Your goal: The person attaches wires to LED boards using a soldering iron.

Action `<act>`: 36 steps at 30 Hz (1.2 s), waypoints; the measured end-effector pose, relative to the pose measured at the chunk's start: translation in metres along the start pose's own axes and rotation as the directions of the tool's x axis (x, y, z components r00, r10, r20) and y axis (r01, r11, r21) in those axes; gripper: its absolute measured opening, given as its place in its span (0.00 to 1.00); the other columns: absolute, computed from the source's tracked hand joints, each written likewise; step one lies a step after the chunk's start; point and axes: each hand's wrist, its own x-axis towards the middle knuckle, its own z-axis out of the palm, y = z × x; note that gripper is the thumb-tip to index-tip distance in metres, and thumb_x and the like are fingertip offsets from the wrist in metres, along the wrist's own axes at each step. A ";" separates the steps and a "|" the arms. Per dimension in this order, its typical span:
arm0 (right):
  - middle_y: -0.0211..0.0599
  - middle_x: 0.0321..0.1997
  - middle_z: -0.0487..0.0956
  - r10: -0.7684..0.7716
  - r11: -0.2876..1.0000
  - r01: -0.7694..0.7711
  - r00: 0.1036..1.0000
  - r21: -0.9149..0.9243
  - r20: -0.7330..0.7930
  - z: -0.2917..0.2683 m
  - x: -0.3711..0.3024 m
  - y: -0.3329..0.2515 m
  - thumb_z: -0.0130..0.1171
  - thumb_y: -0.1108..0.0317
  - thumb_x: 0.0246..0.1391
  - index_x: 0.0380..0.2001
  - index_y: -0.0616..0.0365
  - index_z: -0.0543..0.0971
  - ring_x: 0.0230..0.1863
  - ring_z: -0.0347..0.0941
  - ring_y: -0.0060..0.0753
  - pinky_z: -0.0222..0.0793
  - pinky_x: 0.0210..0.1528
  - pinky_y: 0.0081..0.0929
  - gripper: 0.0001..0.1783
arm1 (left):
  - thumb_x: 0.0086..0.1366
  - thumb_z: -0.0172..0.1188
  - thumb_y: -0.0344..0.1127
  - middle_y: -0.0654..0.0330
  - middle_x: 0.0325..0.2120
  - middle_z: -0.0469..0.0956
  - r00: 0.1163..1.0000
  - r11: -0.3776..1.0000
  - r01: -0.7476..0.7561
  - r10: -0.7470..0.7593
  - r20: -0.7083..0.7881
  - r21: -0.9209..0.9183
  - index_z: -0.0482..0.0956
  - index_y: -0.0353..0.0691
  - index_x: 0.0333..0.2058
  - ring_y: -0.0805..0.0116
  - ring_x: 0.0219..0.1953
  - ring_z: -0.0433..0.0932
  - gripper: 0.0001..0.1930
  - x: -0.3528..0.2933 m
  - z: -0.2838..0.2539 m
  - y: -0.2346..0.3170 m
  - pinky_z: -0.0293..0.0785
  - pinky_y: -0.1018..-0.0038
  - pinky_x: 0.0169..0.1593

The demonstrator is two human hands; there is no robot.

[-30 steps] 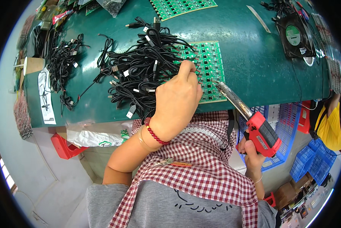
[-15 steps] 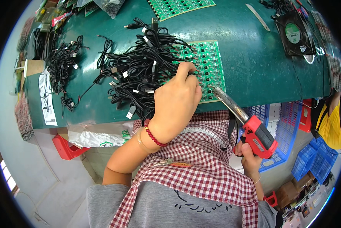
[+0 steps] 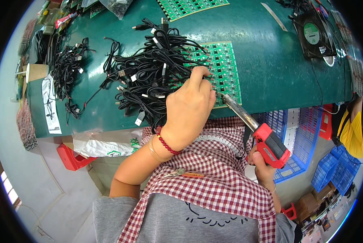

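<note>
Green table (image 3: 270, 69) fills the top of the view. On it, from big to small: a heap of black cables (image 3: 149, 81) w/ plugs, spread over the left part of a green circuit board (image 3: 226, 73) near the front edge; a 2nd, smaller bunch of cables (image 3: 66, 75) far left; another circuit board (image 3: 189, 6) at the back edge; a black fan (image 3: 313, 34) at the back right. Blue crates (image 3: 299, 133) sit below the table on the right, a red stool (image 3: 72, 156) below left.

Left hand (image 3: 189, 107) rests on the board's front part, fingers curled down & pinching something at the board, hidden by the knuckles; cables lie against it on the left. Right hand (image 3: 264, 170) is clenched round a red soldering gun (image 3: 262, 135), whose tip touches the board just beside the left fingers.
</note>
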 end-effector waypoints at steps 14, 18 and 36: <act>0.31 0.26 0.74 -0.044 0.994 0.051 0.996 0.097 -0.074 0.004 -0.001 -0.005 0.60 0.72 0.53 0.35 0.64 0.75 0.26 0.68 0.21 0.64 0.28 0.21 0.08 | 0.51 0.61 0.28 0.62 0.39 0.71 0.997 1.000 0.001 -0.002 0.075 0.020 0.72 0.35 0.25 0.68 0.29 0.78 0.06 0.001 -0.005 0.002 0.74 0.72 0.26; 0.33 0.24 0.73 -0.096 0.964 0.110 0.993 0.244 -0.069 0.008 0.006 -0.012 0.55 0.65 0.59 0.46 0.64 0.70 0.24 0.68 0.24 0.66 0.28 0.25 0.16 | 0.51 0.62 0.28 0.64 0.39 0.73 0.999 1.000 -0.002 0.002 0.041 0.009 0.73 0.37 0.24 0.67 0.26 0.77 0.05 0.002 -0.003 0.002 0.73 0.72 0.26; 0.35 0.27 0.71 -0.224 0.776 0.221 0.972 0.591 -0.070 0.067 0.079 -0.047 0.49 0.67 0.62 0.51 0.60 0.63 0.26 0.67 0.24 0.55 0.65 0.53 0.16 | 0.52 0.55 0.24 0.54 0.48 0.71 0.939 0.968 -0.212 0.240 0.245 -0.135 0.72 0.37 0.42 0.61 0.38 0.74 0.16 0.010 -0.059 0.004 0.73 0.73 0.39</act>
